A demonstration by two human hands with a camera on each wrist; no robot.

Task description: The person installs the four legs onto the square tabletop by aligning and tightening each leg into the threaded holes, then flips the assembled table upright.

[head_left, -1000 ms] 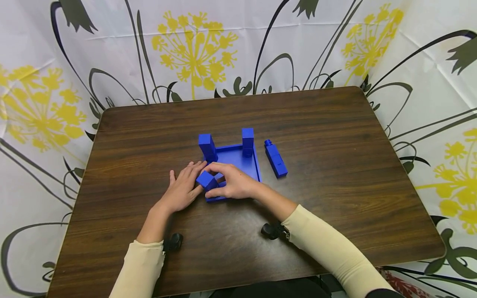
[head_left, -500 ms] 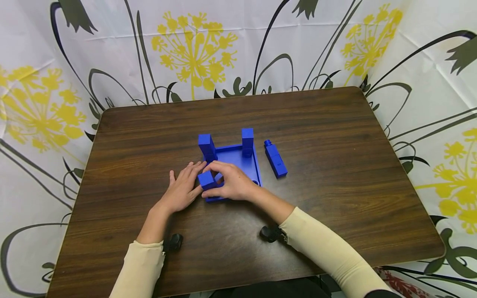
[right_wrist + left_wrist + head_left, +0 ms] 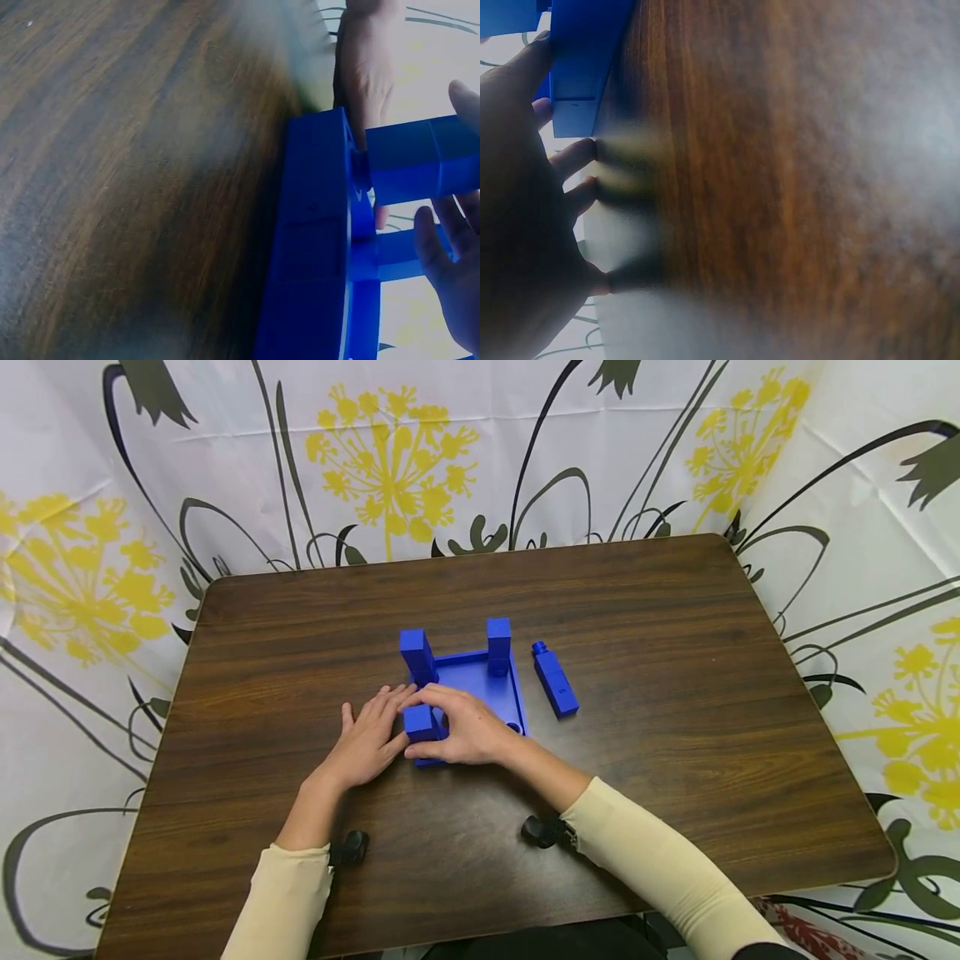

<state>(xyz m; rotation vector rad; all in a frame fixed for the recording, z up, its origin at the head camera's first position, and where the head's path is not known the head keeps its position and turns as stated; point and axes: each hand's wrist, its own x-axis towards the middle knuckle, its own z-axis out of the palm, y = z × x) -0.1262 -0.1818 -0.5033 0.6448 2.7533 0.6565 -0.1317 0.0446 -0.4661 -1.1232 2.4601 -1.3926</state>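
Observation:
A blue square base [image 3: 487, 689] lies mid-table with two blue posts upright at its far corners, one left [image 3: 416, 656] and one right [image 3: 498, 642]. My right hand [image 3: 442, 727] pinches a third blue post [image 3: 418, 721] that stands at the base's near-left corner. In the right wrist view this post [image 3: 424, 157] sits against the base [image 3: 315, 247], with my fingers [image 3: 450, 277] around it. My left hand [image 3: 371, 735] lies flat on the table, fingers straight, touching the base's left edge. In the left wrist view the palm [image 3: 517, 225] is beside the base's edge [image 3: 585, 60].
A fourth blue post [image 3: 555, 687] lies on its side just right of the base. The brown wooden table [image 3: 675, 652] is backed by a white cloth with yellow flowers [image 3: 390, 443]. Black wrist cameras [image 3: 543, 831] sit at both forearms.
The post in my right hand has turned from tilted to upright and come down onto the base's near-left corner. The left hand has stayed put.

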